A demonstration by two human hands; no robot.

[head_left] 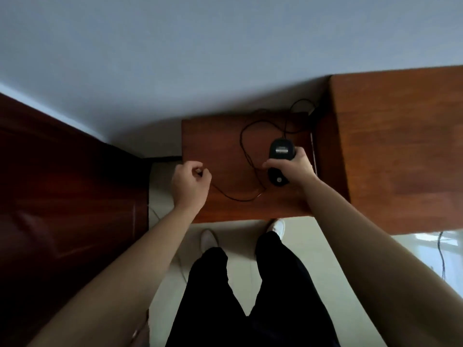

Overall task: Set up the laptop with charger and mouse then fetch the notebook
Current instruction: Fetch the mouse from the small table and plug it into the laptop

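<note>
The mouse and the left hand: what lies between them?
In the head view, only the black cable of the mouse loops there, over the wooden table. The right hand grips the mouse.

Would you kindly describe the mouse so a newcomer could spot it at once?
Find the low wooden table against the pale wall, beside the taller cabinet. Over its right side the right hand grips the mouse. It is the only black, rounded thing there, trailing a thin black cable that loops across the tabletop.
</note>
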